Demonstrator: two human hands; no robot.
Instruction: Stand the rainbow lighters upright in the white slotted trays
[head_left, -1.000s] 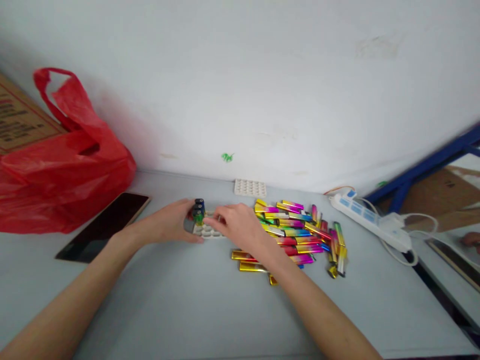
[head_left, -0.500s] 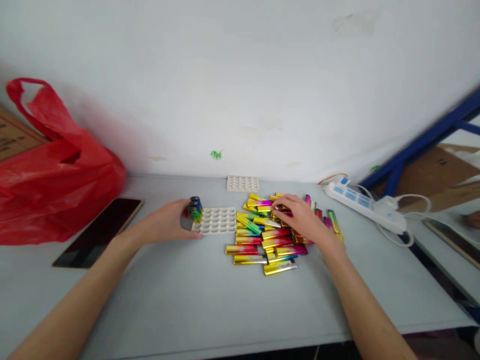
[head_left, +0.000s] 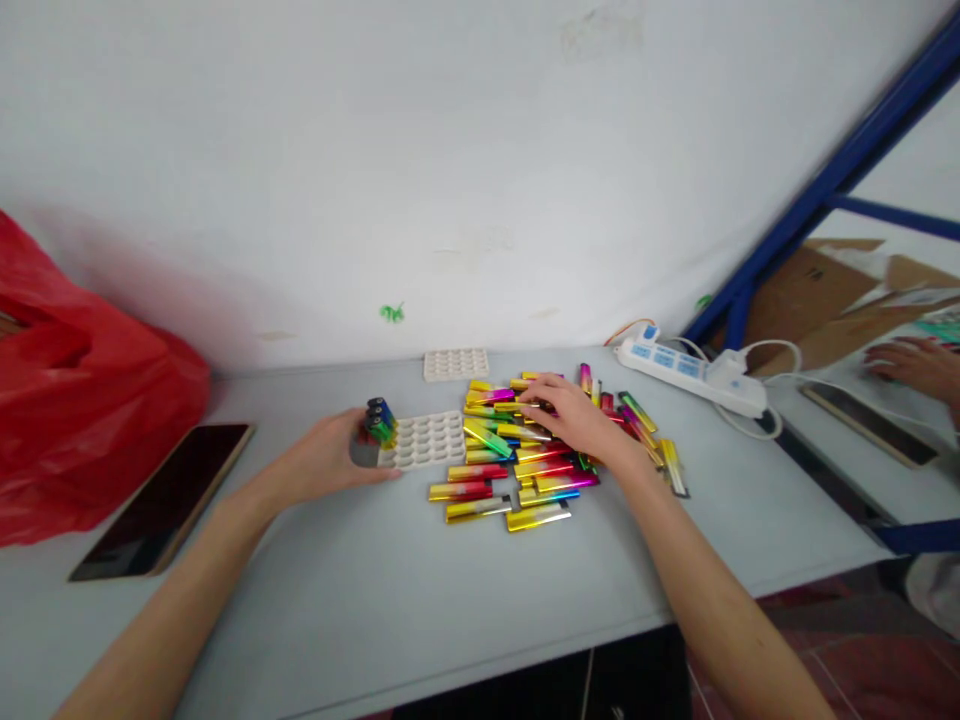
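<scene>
Lying right of the white rectangular dimpled tray (head_left: pixel 427 440), glossy flat gold-and-multicolour sticks (head_left: pixel 544 468) sit under my nearer right hand (head_left: pixel 566 412), long axes mostly sideways; fingers curled, can't tell grip. Left hand (head_left: pixel 330 455), unclenched, flanks upright blue-green sticks (head_left: pixel 381 424) at tray's left end.

Apparent workshop: worktable (head_left: pixel 360 600), heaped shiny pieces (head_left: pixel 544 468), power strip (head_left: pixel 686 381), blue frame (head_left: pixel 795 228)

On my left I have a red plastic bag (head_left: pixel 97 400), a dark-screened device (head_left: pixel 169 495) lying just beside it. To my right I see a white power strip (head_left: pixel 690 378) and, beyond a blue frame (head_left: pixel 787 231), brown cardboard (head_left: pixel 806 300) (a green mark (head_left: pixel 391 313) dots the wall (head_left: pixel 375 180)).
</scene>
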